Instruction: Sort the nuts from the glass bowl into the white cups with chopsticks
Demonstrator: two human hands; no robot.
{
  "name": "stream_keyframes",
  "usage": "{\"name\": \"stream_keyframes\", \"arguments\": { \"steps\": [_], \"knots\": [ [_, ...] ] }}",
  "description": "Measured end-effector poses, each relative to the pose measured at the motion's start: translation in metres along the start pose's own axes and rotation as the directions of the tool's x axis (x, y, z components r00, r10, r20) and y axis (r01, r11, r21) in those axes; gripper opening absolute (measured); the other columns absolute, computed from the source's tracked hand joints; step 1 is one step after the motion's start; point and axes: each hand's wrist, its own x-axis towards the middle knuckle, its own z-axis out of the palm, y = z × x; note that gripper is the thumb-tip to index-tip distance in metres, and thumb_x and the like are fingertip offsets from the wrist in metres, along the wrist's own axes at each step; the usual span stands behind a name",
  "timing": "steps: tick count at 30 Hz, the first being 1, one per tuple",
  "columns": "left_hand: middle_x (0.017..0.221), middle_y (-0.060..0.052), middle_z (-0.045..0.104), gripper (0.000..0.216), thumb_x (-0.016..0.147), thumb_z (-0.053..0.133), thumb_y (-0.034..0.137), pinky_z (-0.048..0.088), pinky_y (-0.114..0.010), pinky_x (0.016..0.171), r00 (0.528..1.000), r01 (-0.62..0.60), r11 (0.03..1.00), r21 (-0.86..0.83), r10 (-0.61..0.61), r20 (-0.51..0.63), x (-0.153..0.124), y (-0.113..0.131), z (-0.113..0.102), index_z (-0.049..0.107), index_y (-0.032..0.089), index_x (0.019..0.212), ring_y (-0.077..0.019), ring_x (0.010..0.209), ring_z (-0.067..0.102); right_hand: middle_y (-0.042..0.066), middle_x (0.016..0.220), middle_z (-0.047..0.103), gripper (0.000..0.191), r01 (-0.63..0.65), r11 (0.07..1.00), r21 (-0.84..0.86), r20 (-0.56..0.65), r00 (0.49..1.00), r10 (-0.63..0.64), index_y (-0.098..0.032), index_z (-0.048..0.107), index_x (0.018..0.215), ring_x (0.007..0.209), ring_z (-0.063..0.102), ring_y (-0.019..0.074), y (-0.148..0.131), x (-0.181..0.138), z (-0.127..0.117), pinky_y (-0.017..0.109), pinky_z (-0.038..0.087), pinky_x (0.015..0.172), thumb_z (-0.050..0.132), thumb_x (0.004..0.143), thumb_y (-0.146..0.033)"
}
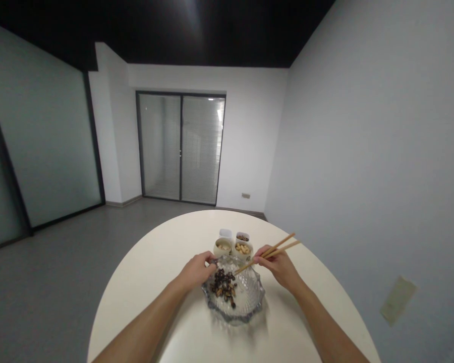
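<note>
A scalloped clear glass bowl (253, 297) stands on the table, holding a pile of small dark round pieces (221, 277) and brown, seed-like pieces (227, 292) mostly in its left half. My left hand (196, 270) grips the bowl's far left rim, thumb over the edge. In my right hand (279, 266) is a pair of wooden chopsticks (284, 241), slanting down to the left. Their tips are over the bowl beside the dark pieces, with nothing clearly visible between them.
Just beyond the bowl are two pale cups, the left cup (216, 249) with light pieces inside, the right with peanuts (242, 248). Behind them sit a white container (225, 233) and another with brown pieces (242, 238). The round table (144, 272) is near the right wall.
</note>
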Motion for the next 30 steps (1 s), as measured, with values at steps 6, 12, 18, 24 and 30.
{"name": "stream_keyframes", "arguments": {
  "steps": [6,12,18,24,30],
  "knots": [
    [0.091,-0.004,0.073,0.023,0.080,0.055,0.026,0.046,-0.025,0.070,1.000,-0.012,1.000,-0.005,0.012,0.002,-0.001,0.000,0.001,0.070,0.017,0.094,-0.0180,0.077,0.064,0.004,0.075,0.073,0.027,0.030,0.999,0.014,0.045,0.999,-0.031,-0.020,0.073,0.078,0.074,0.068,0.0220,-0.001,-0.005,0.007,0.031,0.052,0.070,0.077,0.079,-0.046],
    [0.091,-0.004,0.074,0.024,0.078,0.056,0.027,0.046,-0.025,0.069,1.000,0.018,1.000,-0.007,-0.018,0.013,-0.002,0.003,-0.002,0.070,0.016,0.094,-0.0188,0.078,0.065,0.005,0.078,0.075,0.029,0.051,0.999,0.002,0.108,0.993,-0.051,-0.019,0.076,0.082,0.075,0.068,0.0228,0.004,-0.006,0.013,0.032,0.051,0.070,0.076,0.081,-0.049],
    [0.092,-0.004,0.073,0.024,0.078,0.056,0.027,0.046,-0.025,0.069,1.000,0.022,1.000,-0.006,-0.022,0.019,-0.003,0.006,-0.004,0.070,0.017,0.094,-0.0195,0.079,0.065,0.005,0.080,0.074,0.027,0.055,0.999,0.000,0.103,0.993,-0.054,-0.020,0.077,0.083,0.077,0.068,0.0230,0.008,-0.006,0.015,0.032,0.051,0.072,0.076,0.082,-0.047],
    [0.090,-0.004,0.073,0.023,0.079,0.055,0.028,0.045,-0.025,0.067,1.000,0.014,1.000,0.006,-0.014,0.010,-0.003,0.002,-0.003,0.069,0.017,0.093,-0.0185,0.076,0.064,0.005,0.077,0.075,0.027,0.061,0.998,0.013,0.112,0.992,-0.063,-0.020,0.076,0.083,0.074,0.068,0.0230,0.006,-0.006,0.019,0.032,0.052,0.069,0.076,0.081,-0.047],
    [0.091,-0.004,0.073,0.022,0.079,0.056,0.028,0.045,-0.025,0.068,1.000,0.007,1.000,-0.003,-0.007,0.004,-0.002,0.002,-0.003,0.069,0.017,0.093,-0.0186,0.078,0.064,0.006,0.080,0.075,0.026,0.086,0.996,0.012,0.114,0.990,-0.087,-0.020,0.077,0.084,0.075,0.069,0.0228,0.006,-0.006,0.019,0.031,0.053,0.068,0.077,0.081,-0.045]
  ]
}}
